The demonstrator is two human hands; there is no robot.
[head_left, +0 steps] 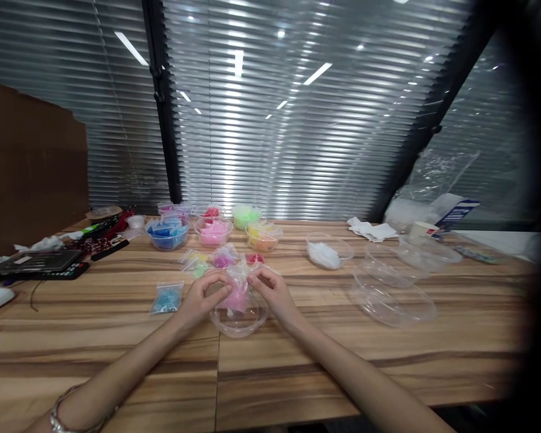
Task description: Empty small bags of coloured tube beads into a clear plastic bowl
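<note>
A small clear bag with pink contents [237, 296] is pinched between my two hands, above a clear plastic bowl [240, 329]. My left hand [207, 291] grips its left side with closed fingers. On the opposite side my right hand [270, 287] has its fingertips closed on the bag's upper edge. To the left of my left hand lies a bag of blue beads [167, 297]. Just behind the hands are small bags with purple contents [224, 257], green contents [200, 267] and red contents [255, 258].
At the back stand bowls of blue packets [168, 232], pink packets [213, 231], orange and yellow packets [263, 236] and green packets [246, 216]. A bowl with white contents [325, 255] and clear bowls [394, 297] are to the right. A black device [40, 263] lies left.
</note>
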